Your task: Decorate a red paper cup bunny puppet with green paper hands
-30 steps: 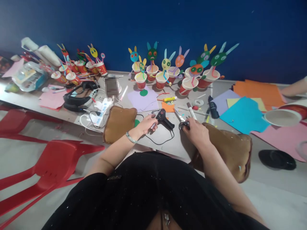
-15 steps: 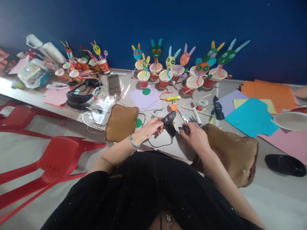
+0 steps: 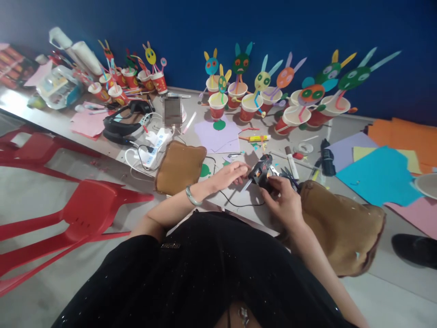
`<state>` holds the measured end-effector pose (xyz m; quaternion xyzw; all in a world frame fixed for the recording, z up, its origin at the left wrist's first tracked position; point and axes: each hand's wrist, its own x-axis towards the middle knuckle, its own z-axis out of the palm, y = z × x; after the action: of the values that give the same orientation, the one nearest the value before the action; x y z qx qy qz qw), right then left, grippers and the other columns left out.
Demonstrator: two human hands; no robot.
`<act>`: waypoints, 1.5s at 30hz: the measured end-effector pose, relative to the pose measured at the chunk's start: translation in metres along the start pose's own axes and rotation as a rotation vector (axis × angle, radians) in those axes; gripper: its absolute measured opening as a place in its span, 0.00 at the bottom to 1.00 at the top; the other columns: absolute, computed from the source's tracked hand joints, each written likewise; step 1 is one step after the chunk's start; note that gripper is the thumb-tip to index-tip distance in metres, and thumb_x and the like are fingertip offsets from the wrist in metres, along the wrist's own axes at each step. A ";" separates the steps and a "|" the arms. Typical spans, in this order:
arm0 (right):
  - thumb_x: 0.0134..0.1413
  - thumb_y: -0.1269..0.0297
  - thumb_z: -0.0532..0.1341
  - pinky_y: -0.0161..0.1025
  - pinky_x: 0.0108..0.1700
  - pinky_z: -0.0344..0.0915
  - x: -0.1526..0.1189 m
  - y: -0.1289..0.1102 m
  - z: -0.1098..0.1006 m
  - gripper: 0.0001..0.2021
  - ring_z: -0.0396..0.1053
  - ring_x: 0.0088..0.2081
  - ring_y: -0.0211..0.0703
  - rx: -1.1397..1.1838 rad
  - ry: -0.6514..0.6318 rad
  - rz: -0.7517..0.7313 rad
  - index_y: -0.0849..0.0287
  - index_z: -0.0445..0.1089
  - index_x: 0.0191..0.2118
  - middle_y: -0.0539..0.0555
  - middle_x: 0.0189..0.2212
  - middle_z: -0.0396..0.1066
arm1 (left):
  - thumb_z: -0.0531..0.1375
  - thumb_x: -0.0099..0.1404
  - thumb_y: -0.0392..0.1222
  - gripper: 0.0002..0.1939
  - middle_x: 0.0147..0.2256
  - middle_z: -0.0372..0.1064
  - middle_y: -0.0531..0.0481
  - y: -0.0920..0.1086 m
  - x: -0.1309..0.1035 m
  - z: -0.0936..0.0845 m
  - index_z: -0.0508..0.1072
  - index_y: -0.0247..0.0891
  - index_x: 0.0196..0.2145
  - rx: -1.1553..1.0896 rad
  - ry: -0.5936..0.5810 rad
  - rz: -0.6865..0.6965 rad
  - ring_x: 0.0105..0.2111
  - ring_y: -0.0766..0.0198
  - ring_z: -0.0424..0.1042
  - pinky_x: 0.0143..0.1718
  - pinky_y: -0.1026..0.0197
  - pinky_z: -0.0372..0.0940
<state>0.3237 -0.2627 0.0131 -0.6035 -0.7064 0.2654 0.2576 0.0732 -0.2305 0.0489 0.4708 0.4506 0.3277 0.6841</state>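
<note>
My right hand (image 3: 284,200) is closed around the handle of a black glue gun (image 3: 260,169). A pale glue stick (image 3: 247,184) pokes out of the gun's rear, angled down to the left. Just left of the gun is my left hand (image 3: 232,175), empty, its fingers loosely bent and apart, the fingertips close to the gun's back end. The black cord (image 3: 235,203) loops over the table below my hands. Scissors (image 3: 274,171) lie partly hidden behind the gun and my right hand.
Red paper cups (image 3: 251,109) with paper rabbit-eared figures line the blue wall. Brown cushions (image 3: 180,168) flank my arms. Coloured paper (image 3: 378,175), a marker (image 3: 291,162) and a tape roll (image 3: 303,148) lie rightward. A white power strip (image 3: 156,148) and red chairs (image 3: 92,205) are leftward.
The glue gun has passed from my left hand to my right and turned, so its glue stick now shows. My left hand has let go. The view has shifted slightly.
</note>
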 end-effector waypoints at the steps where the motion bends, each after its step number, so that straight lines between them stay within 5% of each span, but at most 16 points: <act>1: 0.64 0.48 0.64 0.56 0.50 0.80 0.000 -0.001 -0.001 0.21 0.84 0.53 0.65 0.023 -0.011 -0.004 0.54 0.71 0.56 0.68 0.54 0.83 | 0.60 0.80 0.46 0.13 0.43 0.77 0.45 0.004 0.004 -0.004 0.75 0.35 0.54 0.010 0.058 -0.001 0.35 0.67 0.75 0.39 0.61 0.70; 5: 0.63 0.48 0.67 0.56 0.52 0.82 0.003 -0.003 0.000 0.21 0.84 0.55 0.64 0.201 -0.046 -0.013 0.53 0.71 0.56 0.66 0.54 0.83 | 0.62 0.73 0.34 0.26 0.66 0.73 0.35 0.018 0.027 -0.015 0.70 0.34 0.67 0.019 0.231 -0.015 0.36 0.71 0.75 0.36 0.64 0.69; 9: 0.62 0.44 0.73 0.51 0.50 0.82 0.006 -0.005 0.007 0.23 0.85 0.49 0.56 0.552 -0.122 -0.038 0.50 0.70 0.53 0.60 0.49 0.86 | 0.62 0.62 0.25 0.44 0.76 0.65 0.34 0.034 0.051 -0.018 0.64 0.41 0.74 0.015 0.144 -0.008 0.32 0.75 0.73 0.32 0.65 0.66; 11: 0.62 0.41 0.75 0.48 0.44 0.82 0.006 -0.005 0.007 0.24 0.84 0.42 0.52 0.691 -0.178 -0.039 0.49 0.70 0.51 0.58 0.45 0.87 | 0.63 0.61 0.24 0.39 0.69 0.73 0.36 0.041 0.060 -0.018 0.69 0.40 0.69 -0.013 0.053 -0.026 0.30 0.76 0.71 0.31 0.66 0.63; 13: 0.61 0.39 0.76 0.47 0.41 0.81 0.005 -0.006 0.004 0.24 0.83 0.37 0.51 0.748 -0.195 -0.025 0.48 0.70 0.49 0.56 0.42 0.87 | 0.65 0.64 0.24 0.24 0.51 0.82 0.42 0.047 0.064 -0.018 0.75 0.34 0.58 -0.041 -0.003 -0.053 0.27 0.75 0.70 0.29 0.66 0.61; 16: 0.60 0.38 0.77 0.48 0.40 0.81 0.002 -0.004 -0.003 0.24 0.83 0.38 0.53 0.736 -0.148 0.003 0.48 0.72 0.48 0.56 0.39 0.87 | 0.68 0.70 0.26 0.08 0.29 0.74 0.56 0.054 0.065 -0.017 0.76 0.34 0.43 -0.072 0.002 -0.072 0.24 0.75 0.67 0.29 0.67 0.60; 22: 0.57 0.37 0.78 0.48 0.41 0.81 -0.001 0.007 -0.005 0.26 0.85 0.41 0.56 0.743 -0.001 0.036 0.49 0.73 0.47 0.56 0.40 0.88 | 0.64 0.70 0.18 0.13 0.24 0.71 0.59 0.057 0.062 -0.023 0.73 0.36 0.38 -0.125 0.188 -0.114 0.22 0.75 0.67 0.29 0.67 0.58; 27: 0.54 0.41 0.80 0.46 0.40 0.81 -0.004 0.017 -0.005 0.26 0.86 0.39 0.54 0.763 0.103 0.056 0.48 0.70 0.47 0.54 0.38 0.88 | 0.65 0.71 0.22 0.11 0.22 0.71 0.59 0.059 0.065 -0.044 0.72 0.37 0.38 -0.151 0.373 -0.086 0.23 0.74 0.71 0.29 0.68 0.61; 32: 0.54 0.47 0.78 0.47 0.41 0.81 -0.008 0.022 -0.002 0.24 0.88 0.46 0.58 0.500 0.144 0.053 0.51 0.74 0.51 0.58 0.45 0.88 | 0.65 0.72 0.26 0.13 0.25 0.73 0.61 0.064 0.068 -0.068 0.69 0.41 0.36 -0.196 0.519 0.066 0.25 0.75 0.73 0.32 0.69 0.68; 37: 0.63 0.49 0.69 0.54 0.46 0.80 -0.001 0.014 0.007 0.18 0.86 0.51 0.65 0.072 0.092 -0.108 0.53 0.76 0.53 0.64 0.50 0.87 | 0.66 0.72 0.30 0.11 0.29 0.76 0.58 0.067 0.064 -0.091 0.70 0.43 0.36 -0.135 0.504 0.299 0.32 0.72 0.79 0.43 0.64 0.76; 45: 0.71 0.59 0.62 0.53 0.50 0.74 0.070 -0.060 0.045 0.21 0.80 0.53 0.67 -0.305 -0.088 -0.131 0.59 0.75 0.64 0.67 0.47 0.84 | 0.75 0.63 0.37 0.12 0.46 0.83 0.50 0.040 0.059 -0.101 0.74 0.42 0.34 0.223 0.387 0.832 0.52 0.61 0.82 0.57 0.54 0.77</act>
<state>0.2404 -0.2042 0.0250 -0.5759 -0.7871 0.1637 0.1485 0.0008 -0.1301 0.0533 0.6124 0.3751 0.6054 0.3433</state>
